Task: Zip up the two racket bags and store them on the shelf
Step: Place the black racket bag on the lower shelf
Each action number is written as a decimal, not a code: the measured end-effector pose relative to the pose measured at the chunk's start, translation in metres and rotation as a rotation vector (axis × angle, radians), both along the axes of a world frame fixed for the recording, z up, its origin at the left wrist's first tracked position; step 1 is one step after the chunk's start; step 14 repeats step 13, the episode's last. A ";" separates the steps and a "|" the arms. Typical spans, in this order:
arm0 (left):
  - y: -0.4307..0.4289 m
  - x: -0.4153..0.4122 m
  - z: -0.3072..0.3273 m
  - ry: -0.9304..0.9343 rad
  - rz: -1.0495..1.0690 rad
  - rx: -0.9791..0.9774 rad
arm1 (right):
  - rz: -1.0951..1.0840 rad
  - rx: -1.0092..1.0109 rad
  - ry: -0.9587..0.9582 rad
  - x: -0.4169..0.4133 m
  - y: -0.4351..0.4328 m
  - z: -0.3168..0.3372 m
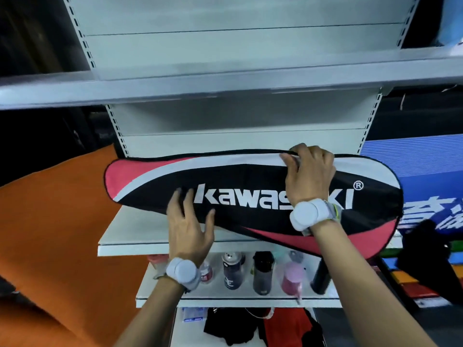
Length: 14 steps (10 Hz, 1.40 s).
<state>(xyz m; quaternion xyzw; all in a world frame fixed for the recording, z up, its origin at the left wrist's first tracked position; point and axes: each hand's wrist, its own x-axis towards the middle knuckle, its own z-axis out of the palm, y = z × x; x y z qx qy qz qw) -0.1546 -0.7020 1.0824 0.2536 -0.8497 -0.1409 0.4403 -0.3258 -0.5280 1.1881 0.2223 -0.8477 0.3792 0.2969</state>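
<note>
A black, red and white racket bag [240,176] with white lettering lies lengthwise across a white shelf board [130,231], its wide end hanging past the right side. My right hand [309,171] grips the bag's top edge, fingers curled over the white band. My left hand [189,225] rests flat on the bag's lower black part, fingers spread. Both wrists wear white round devices. Only one racket bag is in view. The zipper is not visible.
A higher shelf [225,83] overhangs above. The shelf below holds several bottles [233,270]. Red and black cloth [263,326] lies lower still. An orange surface [57,221] is on the left, a blue sign [426,176] on the right.
</note>
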 end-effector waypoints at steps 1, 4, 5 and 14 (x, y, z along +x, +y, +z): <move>-0.011 -0.012 -0.020 -0.174 -0.049 0.057 | -0.006 0.004 -0.031 -0.027 -0.020 -0.005; -0.024 -0.065 -0.052 -0.442 -0.239 0.220 | -0.023 0.056 -0.075 -0.102 -0.070 -0.016; -0.026 -0.081 -0.056 -0.493 -0.218 0.272 | 0.001 0.091 -0.107 -0.127 -0.083 -0.023; -0.032 -0.129 -0.041 -0.725 -0.067 0.260 | 0.324 0.380 -0.466 -0.180 -0.071 -0.089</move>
